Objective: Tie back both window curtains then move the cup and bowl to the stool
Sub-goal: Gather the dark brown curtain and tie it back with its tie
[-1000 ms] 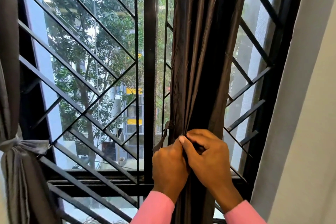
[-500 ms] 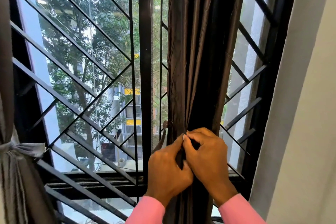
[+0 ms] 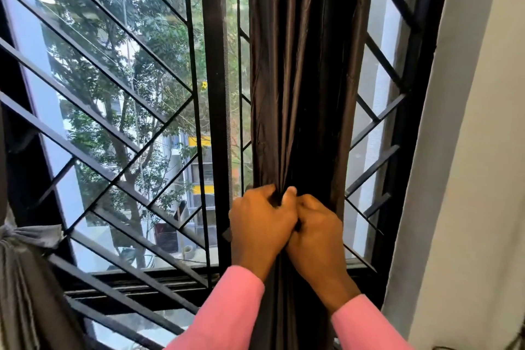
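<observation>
Right curtain [image 3: 301,79]: dark brown, glossy cloth, gathered into one narrow upright bundle of deep folds.
Right curtain, place: hangs in front of the window grille [image 3: 377,122], just right of its central post.
Right curtain, state: folds drawn tightest where the left hand [image 3: 261,224] and right hand [image 3: 318,233], touching each other, curl round it; any tie there is hidden.
Left curtain [image 3: 25,293]: grey cloth at the lower left, partly seen, bunched.
Left curtain, state: cinched by a grey tie band [image 3: 31,236], knotted, its loose end pointing right.
</observation>
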